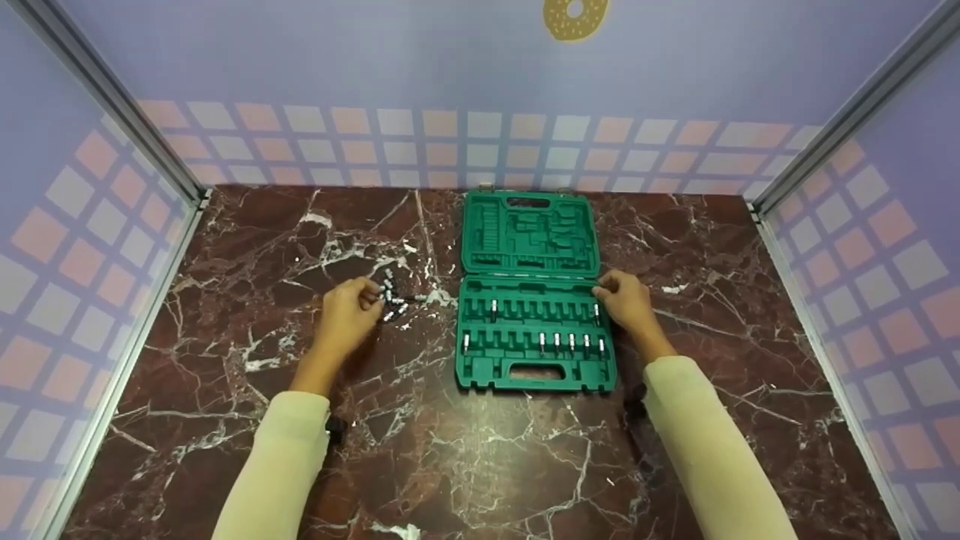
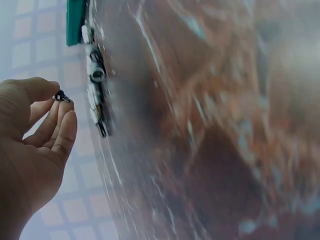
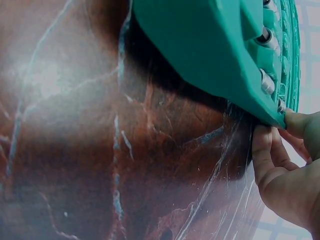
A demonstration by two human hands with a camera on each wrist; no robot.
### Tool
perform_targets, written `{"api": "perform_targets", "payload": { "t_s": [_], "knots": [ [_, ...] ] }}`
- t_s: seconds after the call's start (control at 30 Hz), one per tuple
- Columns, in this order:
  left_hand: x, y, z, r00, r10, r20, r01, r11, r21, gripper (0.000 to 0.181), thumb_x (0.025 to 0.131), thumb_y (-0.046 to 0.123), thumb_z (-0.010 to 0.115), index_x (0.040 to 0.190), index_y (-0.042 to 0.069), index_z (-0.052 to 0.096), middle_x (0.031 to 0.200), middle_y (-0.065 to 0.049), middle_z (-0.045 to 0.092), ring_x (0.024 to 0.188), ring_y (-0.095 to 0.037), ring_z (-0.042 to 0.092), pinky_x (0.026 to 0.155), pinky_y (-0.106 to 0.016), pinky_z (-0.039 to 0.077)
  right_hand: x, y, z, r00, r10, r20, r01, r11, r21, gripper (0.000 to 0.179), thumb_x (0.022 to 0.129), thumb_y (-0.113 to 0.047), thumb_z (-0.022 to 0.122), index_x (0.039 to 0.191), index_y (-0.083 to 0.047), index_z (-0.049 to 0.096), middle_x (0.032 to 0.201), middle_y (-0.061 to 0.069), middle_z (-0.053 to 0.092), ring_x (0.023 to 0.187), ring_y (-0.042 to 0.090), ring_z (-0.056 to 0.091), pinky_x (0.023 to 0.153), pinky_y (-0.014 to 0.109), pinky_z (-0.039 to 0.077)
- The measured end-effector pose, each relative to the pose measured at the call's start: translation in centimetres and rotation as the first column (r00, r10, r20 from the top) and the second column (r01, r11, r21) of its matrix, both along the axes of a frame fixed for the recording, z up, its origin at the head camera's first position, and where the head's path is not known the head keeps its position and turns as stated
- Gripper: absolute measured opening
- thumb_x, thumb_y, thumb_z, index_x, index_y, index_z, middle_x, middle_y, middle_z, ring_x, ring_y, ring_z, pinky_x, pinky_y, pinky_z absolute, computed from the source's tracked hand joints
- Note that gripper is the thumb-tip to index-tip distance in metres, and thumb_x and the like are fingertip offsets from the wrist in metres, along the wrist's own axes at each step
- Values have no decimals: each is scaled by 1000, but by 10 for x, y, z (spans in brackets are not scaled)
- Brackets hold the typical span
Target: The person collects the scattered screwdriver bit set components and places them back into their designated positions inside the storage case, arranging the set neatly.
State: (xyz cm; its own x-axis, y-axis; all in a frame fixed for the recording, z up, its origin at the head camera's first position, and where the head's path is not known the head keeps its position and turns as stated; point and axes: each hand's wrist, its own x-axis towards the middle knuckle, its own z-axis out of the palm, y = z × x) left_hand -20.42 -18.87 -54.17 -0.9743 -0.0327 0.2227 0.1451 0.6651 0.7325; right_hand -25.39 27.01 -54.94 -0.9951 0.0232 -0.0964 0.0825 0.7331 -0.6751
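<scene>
My left hand (image 1: 349, 313) pinches a small metal bit socket (image 2: 61, 96) between thumb and fingertips, beside a small pile of bit sockets (image 1: 391, 297) on the table. In the left wrist view, the pile (image 2: 96, 75) lies just past those fingertips. A green plastic socket case (image 1: 534, 324) lies unfolded in the middle. Several bit sockets (image 1: 571, 343) fill slots in its near half, mostly in the front row toward the right. At the case's right edge, near the hinge, my right hand (image 1: 627, 301) grips the rim, its thumb on top and its fingers against the side.
The far half of the case, its lid (image 1: 529, 232), lies flat with moulded recesses. A dark red marble-patterned table (image 1: 480, 465) carries everything. Panel walls (image 1: 480, 67) with pastel squares close off the back and both sides.
</scene>
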Motion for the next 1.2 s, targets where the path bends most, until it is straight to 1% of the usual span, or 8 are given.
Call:
{"api": "perform_targets", "payload": {
  "t_s": [0.13,0.27,0.37,0.5,0.63,0.77,1.0,1.2],
  "knots": [
    [2,11,4,999,-23,32,22,999,28,14,84,-5,73,97,-6,72,91,-20,72,80,-31,69,76,-37,58,0,0,0,1000,0,2,0,1000,-1,22,103,-15,63,117,2,66,116,26,68,104,40,64,91,56,52],
    [3,23,9,999,-43,22,42,998,35,15,82,-4,73,98,-4,73,88,-17,73,77,-27,69,72,-29,56,0,0,0,1000,-3,-6,3,1000,4,22,103,-15,64,117,2,67,114,26,69,102,41,65,90,56,52],
    [5,33,12,998,-60,4,60,998,37,16,83,-4,74,99,-2,75,86,-15,73,75,-25,68,68,-26,54,0,-1,0,1000,-9,-10,9,1000,5,22,102,-15,64,116,2,67,112,26,70,101,41,65,88,55,53],
    [9,45,16,997,-83,-9,83,995,55,16,82,-5,76,98,-2,75,85,-14,73,74,-25,69,69,-31,56,1,-3,0,1000,-8,-2,8,1000,-3,22,102,-15,64,116,2,67,112,25,70,99,39,65,87,53,54],
    [11,60,19,991,-133,-26,135,987,87,15,82,-6,76,96,-3,74,85,-14,73,75,-25,70,70,-35,60,1,-4,0,1000,-9,3,9,1000,-6,21,103,-15,64,115,1,67,112,24,70,98,37,65,86,52,54],
    [13,75,23,979,-202,-16,203,972,119,15,82,-5,76,96,-3,73,86,-14,73,75,-23,69,70,-34,60,1,-5,-1,1000,-18,-4,18,1000,-1,19,102,-15,65,114,0,68,111,24,70,98,38,66,86,53,54],
    [17,100,29,955,-294,49,284,948,141,16,83,-6,75,98,0,71,89,-11,72,78,-19,69,71,-29,60,1,-5,-1,1000,-13,-6,13,1000,-8,19,102,-15,65,113,0,67,113,25,71,100,39,66,88,53,54],
    [18,123,34,919,-386,82,370,915,162,16,84,-4,74,100,-2,71,94,-12,73,82,-21,69,74,-28,61,1,-2,1,1000,-15,-8,15,1000,4,20,103,-15,64,114,0,67,116,25,70,103,40,66,90,55,53]
  ]
}}
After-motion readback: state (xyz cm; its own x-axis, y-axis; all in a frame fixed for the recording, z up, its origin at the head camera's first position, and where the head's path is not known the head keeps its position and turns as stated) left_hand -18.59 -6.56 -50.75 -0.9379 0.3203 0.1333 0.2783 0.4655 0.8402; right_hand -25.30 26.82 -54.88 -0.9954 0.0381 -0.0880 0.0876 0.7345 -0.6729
